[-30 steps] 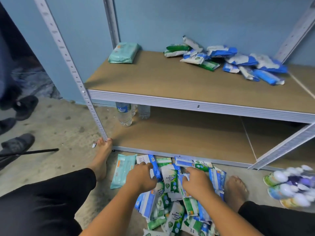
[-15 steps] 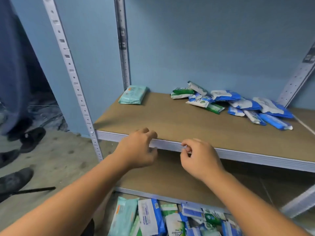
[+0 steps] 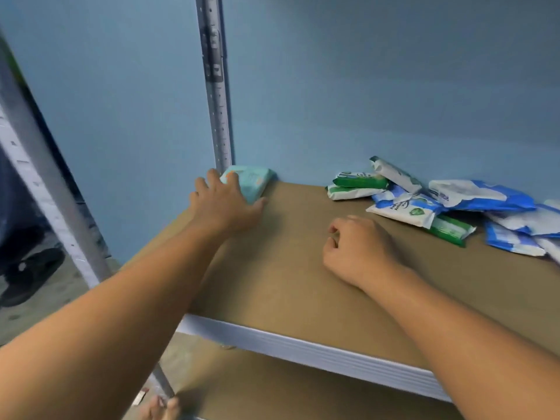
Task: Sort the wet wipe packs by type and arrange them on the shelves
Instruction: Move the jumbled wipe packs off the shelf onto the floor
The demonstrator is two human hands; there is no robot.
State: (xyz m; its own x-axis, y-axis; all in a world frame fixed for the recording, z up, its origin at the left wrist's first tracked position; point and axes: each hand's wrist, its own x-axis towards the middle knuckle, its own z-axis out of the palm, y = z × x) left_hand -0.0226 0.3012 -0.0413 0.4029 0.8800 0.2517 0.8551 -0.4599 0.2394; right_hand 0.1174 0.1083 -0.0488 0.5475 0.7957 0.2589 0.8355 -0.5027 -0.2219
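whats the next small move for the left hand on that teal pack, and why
Probably the left hand should curl its fingers round the teal pack to grip it. The hand lies on top with fingers spread and thumb at its near edge, touching but not yet holding. The pack sits alone in the back corner of the shelf, apart from the green and blue packs.

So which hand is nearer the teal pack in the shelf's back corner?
Left. The left hand rests on the teal pack; the right hand is curled over the shelf, apart, off to the pack's right.
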